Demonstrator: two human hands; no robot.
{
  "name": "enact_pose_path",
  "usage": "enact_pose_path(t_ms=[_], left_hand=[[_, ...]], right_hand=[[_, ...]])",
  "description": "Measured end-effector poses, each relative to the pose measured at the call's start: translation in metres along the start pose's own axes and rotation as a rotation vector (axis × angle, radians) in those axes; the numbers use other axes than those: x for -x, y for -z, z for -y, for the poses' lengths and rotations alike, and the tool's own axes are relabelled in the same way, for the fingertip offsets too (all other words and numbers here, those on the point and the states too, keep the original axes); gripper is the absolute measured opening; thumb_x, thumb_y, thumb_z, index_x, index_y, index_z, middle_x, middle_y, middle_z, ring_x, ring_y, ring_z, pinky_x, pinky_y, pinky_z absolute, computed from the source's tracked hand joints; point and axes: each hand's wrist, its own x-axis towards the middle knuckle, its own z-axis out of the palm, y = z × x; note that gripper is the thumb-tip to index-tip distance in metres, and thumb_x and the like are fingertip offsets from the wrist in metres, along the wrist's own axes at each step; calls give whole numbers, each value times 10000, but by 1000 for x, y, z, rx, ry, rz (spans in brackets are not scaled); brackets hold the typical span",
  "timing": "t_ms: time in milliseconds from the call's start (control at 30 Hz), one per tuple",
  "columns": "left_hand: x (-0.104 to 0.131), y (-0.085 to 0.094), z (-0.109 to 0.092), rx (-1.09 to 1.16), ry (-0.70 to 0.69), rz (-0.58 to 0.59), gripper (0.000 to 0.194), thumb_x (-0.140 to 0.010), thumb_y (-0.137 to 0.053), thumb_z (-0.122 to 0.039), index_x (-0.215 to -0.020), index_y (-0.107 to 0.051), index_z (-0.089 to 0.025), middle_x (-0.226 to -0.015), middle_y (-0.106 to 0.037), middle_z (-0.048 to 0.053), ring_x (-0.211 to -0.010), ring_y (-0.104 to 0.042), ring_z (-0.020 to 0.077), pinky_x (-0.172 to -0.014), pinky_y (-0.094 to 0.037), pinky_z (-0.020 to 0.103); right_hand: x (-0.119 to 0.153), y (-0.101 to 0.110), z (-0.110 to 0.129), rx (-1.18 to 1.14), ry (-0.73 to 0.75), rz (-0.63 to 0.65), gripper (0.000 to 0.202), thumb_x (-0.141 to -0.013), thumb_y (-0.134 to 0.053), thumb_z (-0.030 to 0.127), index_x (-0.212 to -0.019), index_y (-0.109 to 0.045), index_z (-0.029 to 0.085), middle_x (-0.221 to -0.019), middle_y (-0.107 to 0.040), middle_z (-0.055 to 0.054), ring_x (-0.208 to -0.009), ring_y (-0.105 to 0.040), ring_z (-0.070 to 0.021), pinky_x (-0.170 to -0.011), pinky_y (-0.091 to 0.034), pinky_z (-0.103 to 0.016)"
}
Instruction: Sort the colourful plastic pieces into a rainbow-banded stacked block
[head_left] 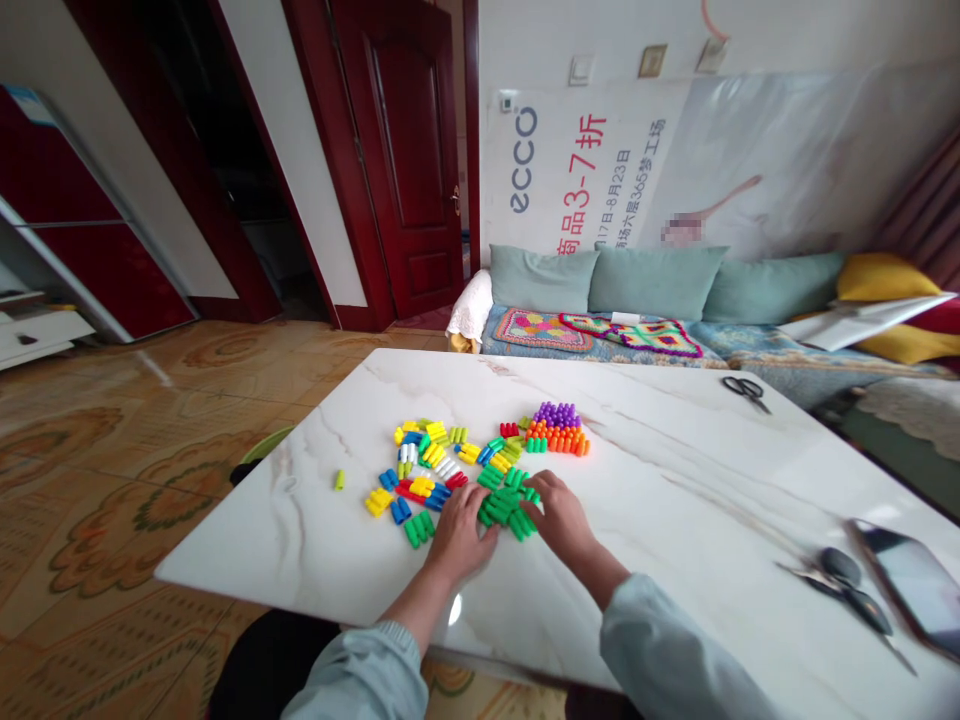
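Green plastic pieces [508, 508] lie in a cluster between my two hands on the white marbled table. My left hand [459, 532] rests at the cluster's left edge, fingers apart. At its right edge is my right hand [556, 512], its fingers curved against the green pieces; whether it grips one cannot be made out. Purple pieces [556, 414] and orange pieces [559, 438] stand grouped behind. Yellow pieces [379, 501], blue pieces [401, 510] and more green pieces [419, 529] are scattered to the left.
Dark scissors [745, 392] lie at the table's far right corner. Nearer, at the right, are another pair of scissors [844, 590] and a phone [911, 580]. A lone yellow-green piece [340, 480] lies at the left. A sofa with cushions [652, 283] stands behind the table [660, 520].
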Motion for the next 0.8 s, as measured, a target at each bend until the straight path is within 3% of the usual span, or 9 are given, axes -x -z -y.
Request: enact_pose_path(t_ms=[100,167,333,467,567,667,800], left_hand=[[1,-2,1,-10,-4,-13,451,-739,-605,-206,-1184,-532,-183,-1182,-559,123,-1151,-510,308,-985,-439,498],[1,-3,3,-14,-15,-33,457,-727,-592,-173,-1179,-527,-177,-1183,-559,126,-1145,-511,306,-982,-439,503],[3,-5,5,-18,-39,-53,465,-741,-587,-177,-1200,-518,-180,-1186,-557,129,-1135,-516,305,-964,-451,501],[2,-2,2,-5,-14,-29,433,-771,-600,-242,-1196,-536,-194,-1193,-554,127,-1134,-519,312,-970,-445,504],[0,2,-1,-2,-4,19,407,-794,-583,-251,-1197,-546,-215,-1189,-554,114,-1134,-521,304,-970,-446,488],[-1,5,-3,-6,3,47,411,-784,-576,-228,-1194,-547,-228,-1187,-555,101,-1145,-517,296,-974,-445,474],[-1,4,-4,-6,19,58,418,-775,-578,-219,-1192,-547,-240,-1204,-551,94,-1159,-507,291,-980,-442,464]], right_hand=[[-14,-5,43,79,-42,156,354,-783,-646,194,-1134,-603,183,-1135,-622,-99,-955,-638,-207,-770,-490,-273],[-20,-12,61,123,-70,193,378,-720,-672,105,-1091,-612,148,-1092,-635,-130,-912,-652,-230,-717,-490,-283],[-30,-13,66,146,-84,173,273,-722,-590,34,-961,-651,150,-1030,-657,-137,-822,-666,-215,-654,-464,-270],[-31,-1,31,71,-71,68,177,-766,-576,133,-898,-669,207,-933,-667,-56,-812,-652,-181,-671,-450,-245],[-29,2,-18,-125,-105,-177,187,-791,-535,181,-908,-677,216,-908,-668,-48,-776,-639,-167,-682,-463,-252],[-28,-3,-66,-181,-235,-384,226,-791,-478,237,-876,-685,207,-889,-673,-65,-716,-633,-184,-661,-478,-290],[-36,-12,-97,-174,-282,-442,263,-770,-443,244,-866,-680,183,-844,-667,-85,-677,-625,-198,-671,-487,-325]])
